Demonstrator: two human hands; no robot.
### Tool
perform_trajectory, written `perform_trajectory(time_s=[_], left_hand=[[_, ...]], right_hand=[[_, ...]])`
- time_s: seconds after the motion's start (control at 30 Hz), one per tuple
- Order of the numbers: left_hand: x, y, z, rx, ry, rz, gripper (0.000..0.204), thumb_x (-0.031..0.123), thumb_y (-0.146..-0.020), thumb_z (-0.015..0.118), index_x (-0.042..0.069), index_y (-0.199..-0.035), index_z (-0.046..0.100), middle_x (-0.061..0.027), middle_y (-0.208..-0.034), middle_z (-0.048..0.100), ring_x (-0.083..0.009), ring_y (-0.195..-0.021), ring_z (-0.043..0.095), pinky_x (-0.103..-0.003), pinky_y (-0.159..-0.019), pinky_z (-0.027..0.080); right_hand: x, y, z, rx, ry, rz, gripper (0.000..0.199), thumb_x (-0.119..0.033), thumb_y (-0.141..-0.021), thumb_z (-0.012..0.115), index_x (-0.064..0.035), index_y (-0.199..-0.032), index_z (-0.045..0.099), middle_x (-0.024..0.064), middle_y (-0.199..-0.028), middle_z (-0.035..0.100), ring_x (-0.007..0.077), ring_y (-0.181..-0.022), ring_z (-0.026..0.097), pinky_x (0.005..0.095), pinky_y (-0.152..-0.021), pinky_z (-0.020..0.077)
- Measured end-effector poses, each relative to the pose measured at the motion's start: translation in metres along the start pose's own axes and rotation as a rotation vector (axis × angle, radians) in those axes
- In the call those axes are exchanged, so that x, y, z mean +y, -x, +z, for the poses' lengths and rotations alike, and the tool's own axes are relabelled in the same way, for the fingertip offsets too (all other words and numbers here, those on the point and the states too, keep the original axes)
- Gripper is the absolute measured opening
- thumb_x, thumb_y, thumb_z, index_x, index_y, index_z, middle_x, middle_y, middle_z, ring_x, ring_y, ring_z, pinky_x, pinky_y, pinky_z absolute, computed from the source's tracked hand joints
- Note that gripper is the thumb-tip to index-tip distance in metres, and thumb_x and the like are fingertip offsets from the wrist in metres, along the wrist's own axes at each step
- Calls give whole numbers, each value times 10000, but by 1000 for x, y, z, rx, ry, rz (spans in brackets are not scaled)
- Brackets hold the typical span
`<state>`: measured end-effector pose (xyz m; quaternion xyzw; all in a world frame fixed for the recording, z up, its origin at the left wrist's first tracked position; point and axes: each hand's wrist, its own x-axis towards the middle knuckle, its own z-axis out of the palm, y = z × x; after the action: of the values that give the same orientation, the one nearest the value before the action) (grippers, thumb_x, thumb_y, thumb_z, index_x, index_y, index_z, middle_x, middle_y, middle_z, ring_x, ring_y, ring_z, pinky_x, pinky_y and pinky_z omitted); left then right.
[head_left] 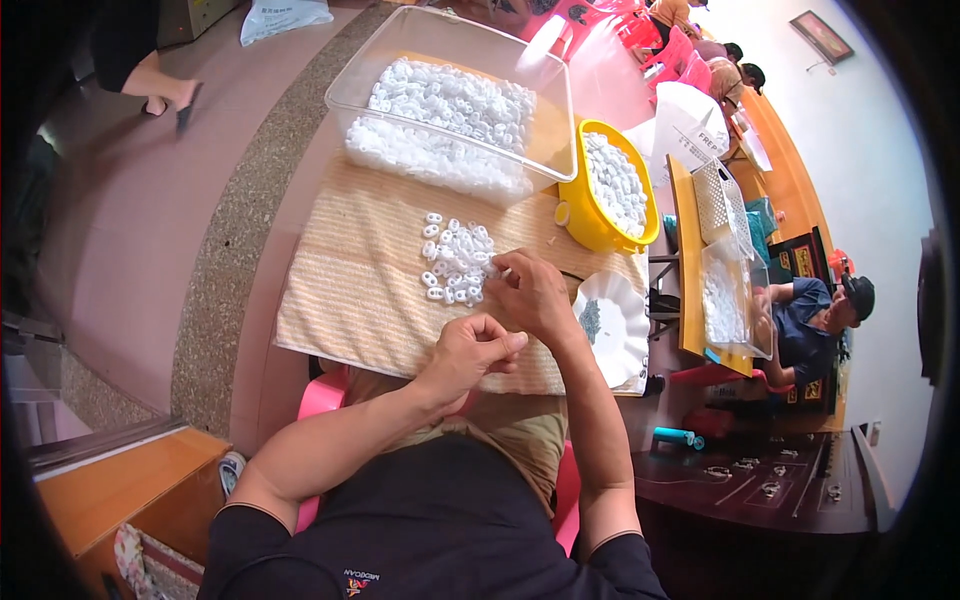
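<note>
Striped tan cloth (350,270) | heaped two-holed white ovals (460,255) | right hand (532,296) curled alongside, grip unclear | left hand (464,356) pinched shut

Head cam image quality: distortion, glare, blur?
Head view: fisheye bows the floor strip, rim goes black; head view: wall bright and pale, white pile bright too; head view: left hand and right hand show no strong blur.
</note>
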<state>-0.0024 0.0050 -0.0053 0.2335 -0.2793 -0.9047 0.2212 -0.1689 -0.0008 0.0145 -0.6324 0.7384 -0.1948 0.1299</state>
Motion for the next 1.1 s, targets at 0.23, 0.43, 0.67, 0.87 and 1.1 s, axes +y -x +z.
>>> perform_trajectory(time_s=[0.23,0.43,0.67,0.87,1.1], left_hand=[[2,1,2,14,1,-8,161,127,-850,707,60,-788,575,-18,-761,596,-100,-675,592,-230,-648,519],[3,1,2,23,5,-14,169,129,-850,707,66,-781,566,-17,-773,592,-95,-679,584,-231,-649,518],[1,1,1,14,8,-6,168,124,-853,703,70,-781,560,-17,-775,591,-94,-682,583,-230,-651,519],[1,2,0,34,21,-7,167,125,-852,705,70,-786,562,-19,-772,594,-94,-680,585,-227,-640,517],[1,1,3,60,12,-6,167,126,-848,708,67,-789,564,-24,-769,599,-96,-666,587,-219,-625,514]], right_hand=[[2,6,3,122,-89,-74,209,-101,-752,704,-11,-939,682,103,-870,655,240,-707,648,326,-657,506],[-1,10,0,172,-195,-61,193,-75,-770,689,4,-946,678,107,-858,654,229,-707,646,321,-651,505],[8,13,-2,180,-149,-48,179,-83,-774,686,10,-926,672,125,-814,648,235,-700,642,318,-644,504],[2,12,0,182,-98,30,195,-123,-758,714,-26,-926,693,108,-880,645,225,-695,645,323,-640,505],[-7,11,3,131,63,21,211,-206,-771,707,-99,-951,724,77,-938,642,243,-744,655,348,-693,506]])
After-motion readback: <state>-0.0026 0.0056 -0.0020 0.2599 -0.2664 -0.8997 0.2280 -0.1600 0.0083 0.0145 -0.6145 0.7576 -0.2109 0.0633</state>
